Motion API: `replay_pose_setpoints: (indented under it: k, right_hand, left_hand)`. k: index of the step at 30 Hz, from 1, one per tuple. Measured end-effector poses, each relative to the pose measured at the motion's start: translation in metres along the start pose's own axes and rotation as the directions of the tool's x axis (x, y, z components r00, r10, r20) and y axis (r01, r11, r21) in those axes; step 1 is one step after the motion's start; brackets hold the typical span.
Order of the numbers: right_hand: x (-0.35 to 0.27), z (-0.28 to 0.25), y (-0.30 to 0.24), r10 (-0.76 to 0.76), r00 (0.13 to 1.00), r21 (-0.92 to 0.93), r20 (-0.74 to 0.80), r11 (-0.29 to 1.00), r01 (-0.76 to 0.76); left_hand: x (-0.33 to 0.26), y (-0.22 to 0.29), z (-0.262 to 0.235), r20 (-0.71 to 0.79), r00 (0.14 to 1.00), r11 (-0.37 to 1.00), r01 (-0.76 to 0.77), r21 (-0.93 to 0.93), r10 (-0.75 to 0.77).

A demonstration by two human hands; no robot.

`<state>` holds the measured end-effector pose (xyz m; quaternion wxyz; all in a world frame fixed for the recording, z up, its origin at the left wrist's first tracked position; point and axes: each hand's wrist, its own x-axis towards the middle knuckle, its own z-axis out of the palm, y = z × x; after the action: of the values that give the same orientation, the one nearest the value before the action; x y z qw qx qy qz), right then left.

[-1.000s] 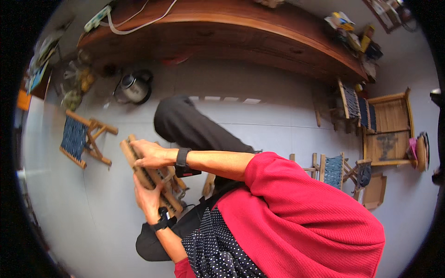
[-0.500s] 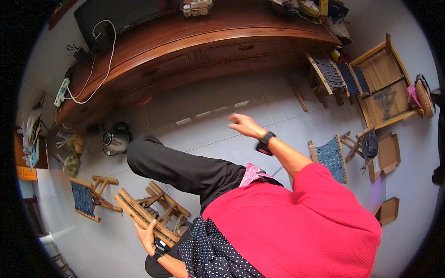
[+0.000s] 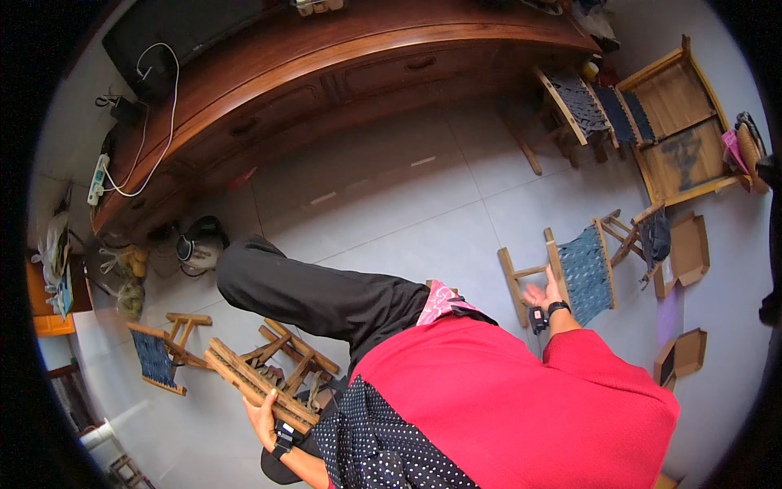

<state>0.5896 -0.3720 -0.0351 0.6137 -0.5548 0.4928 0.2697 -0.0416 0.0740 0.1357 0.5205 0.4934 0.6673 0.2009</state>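
Down by the wearer's left knee, through the head camera, I saw the wooden frame (image 3: 244,373) held at a slant, its 2 long bars lying side by side and its legs splayed toward the upper right. The left hand (image 3: 262,420) was clamped on it, thumb over the top; the fingers underneath were mostly hidden from me. I judged that this low grip, near the end by the dotted apron (image 3: 366,440), steadied the frame close to the body and left the other arm free. Well apart from it, the right hand (image 3: 549,292) was stretched out beside the woven blue stool (image 3: 588,273), palm showing, fingers loosely apart with nothing between them. It overlapped the near wooden rail of that stool in my view, so I could not tell whether they touched. To the left, the far-left stool (image 3: 155,359) stood just beyond the frame's outer end, probably kept at arm's reach. The kettle (image 3: 198,251) sat near the cabinet (image 3: 326,85), beyond the bent trouser leg (image 3: 301,285), perhaps to leave the middle of the floor for the work.
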Motion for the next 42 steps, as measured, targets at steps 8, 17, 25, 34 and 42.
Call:
replay_pose_setpoints:
  k: [8, 17, 25, 34, 42]
  right_hand:
    - [0.018, 0.050, -0.022, -0.263, 0.935, 0.821, 0.236, 0.570, -0.047]
    - [0.029, 0.123, -0.061, -0.405, 0.891, 0.861, 0.206, 0.507, 0.032]
    - [-0.033, 0.200, -0.072, -0.345, 0.887, 0.680, 0.307, 0.732, 0.049]
    - [-0.049, 0.193, -0.124, -0.290, 0.832, 0.525, 0.473, 0.851, -0.002]
    - [-0.020, 0.184, -0.111, -0.446, 0.888, 0.655, 0.112, 0.705, 0.271]
  left_hand:
    - [-0.005, 0.007, 0.002, 0.005, 1.000, 0.999, 0.001, 0.037, -0.002]
    - [0.000, 0.004, 0.001, 0.052, 0.998, 0.999, -0.034, -0.018, 0.035]
    - [-0.005, 0.011, 0.008, 0.034, 0.999, 0.999, -0.024, -0.044, 0.025]
    - [-0.004, 0.003, -0.003, -0.014, 1.000, 0.996, 0.026, 0.086, -0.025]
    - [-0.005, 0.003, 0.000, -0.005, 1.000, 1.000, 0.001, -0.002, -0.001]
